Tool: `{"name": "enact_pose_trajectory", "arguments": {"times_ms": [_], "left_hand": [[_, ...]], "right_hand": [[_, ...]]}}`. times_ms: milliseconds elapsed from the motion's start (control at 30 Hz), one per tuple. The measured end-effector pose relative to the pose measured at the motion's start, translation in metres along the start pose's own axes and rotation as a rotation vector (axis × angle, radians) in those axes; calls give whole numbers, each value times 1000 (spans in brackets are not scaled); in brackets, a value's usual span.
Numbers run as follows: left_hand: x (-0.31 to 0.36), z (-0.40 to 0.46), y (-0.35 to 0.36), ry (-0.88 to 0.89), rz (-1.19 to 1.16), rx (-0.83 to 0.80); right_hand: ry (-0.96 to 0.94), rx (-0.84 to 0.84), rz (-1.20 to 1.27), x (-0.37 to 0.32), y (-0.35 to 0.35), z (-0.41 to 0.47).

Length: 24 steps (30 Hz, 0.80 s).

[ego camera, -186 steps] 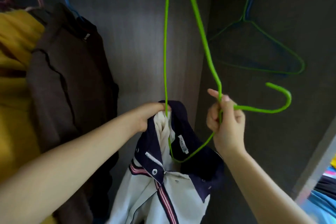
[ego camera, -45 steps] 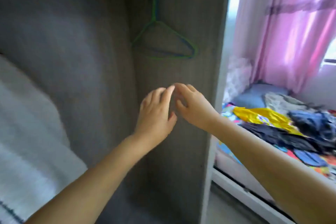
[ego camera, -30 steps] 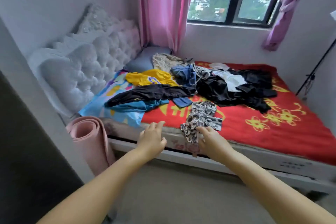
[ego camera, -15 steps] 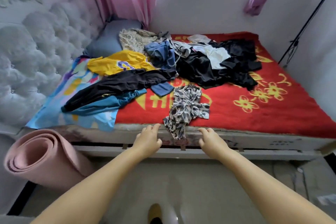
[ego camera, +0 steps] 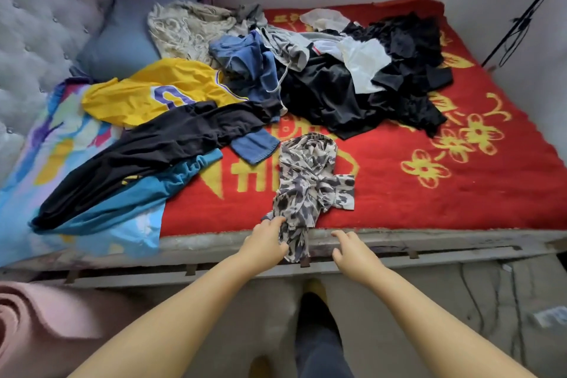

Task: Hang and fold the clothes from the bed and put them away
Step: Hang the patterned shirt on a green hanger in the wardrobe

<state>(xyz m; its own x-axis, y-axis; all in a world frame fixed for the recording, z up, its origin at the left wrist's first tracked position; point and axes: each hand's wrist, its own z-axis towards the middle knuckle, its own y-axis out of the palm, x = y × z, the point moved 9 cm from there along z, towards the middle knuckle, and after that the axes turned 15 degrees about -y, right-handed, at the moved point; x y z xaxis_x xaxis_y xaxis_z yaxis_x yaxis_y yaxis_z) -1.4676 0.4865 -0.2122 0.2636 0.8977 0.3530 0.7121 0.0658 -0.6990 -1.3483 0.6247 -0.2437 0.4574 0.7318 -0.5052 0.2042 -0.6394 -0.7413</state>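
Clothes (ego camera: pixel 322 83) are piled all over the red blanket (ego camera: pixel 429 193) on the bed, and a grey-and-white patterned garment (ego camera: pixel 310 184) is draped over the near edge. Its lower corner is being pinched by the left hand (ego camera: pixel 265 242) (fingers curled into the fabric). The right hand (ego camera: pixel 352 250) is held loose and empty just beside it, over the bed frame (ego camera: pixel 429 242). A yellow jersey (ego camera: pixel 153 92) is spread further left.
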Motion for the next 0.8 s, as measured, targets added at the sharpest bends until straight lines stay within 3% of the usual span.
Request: {"name": "enact_pose_trajectory", "arguments": {"times_ms": [200,500,667,800], "left_hand": [[24,110,-7,-139,-71,-44],[25,253,47,-321,-95,-86],[0,277,81,-410,-50,-136],[-15,269,75,-466,-324,-68]], "right_hand": [[-23,-122,-11,37,-27,111],[-41,-252,-12,95,-24,277],[-6,-226,59,115,8,308],[-19,-234,167,111,25,302]]}}
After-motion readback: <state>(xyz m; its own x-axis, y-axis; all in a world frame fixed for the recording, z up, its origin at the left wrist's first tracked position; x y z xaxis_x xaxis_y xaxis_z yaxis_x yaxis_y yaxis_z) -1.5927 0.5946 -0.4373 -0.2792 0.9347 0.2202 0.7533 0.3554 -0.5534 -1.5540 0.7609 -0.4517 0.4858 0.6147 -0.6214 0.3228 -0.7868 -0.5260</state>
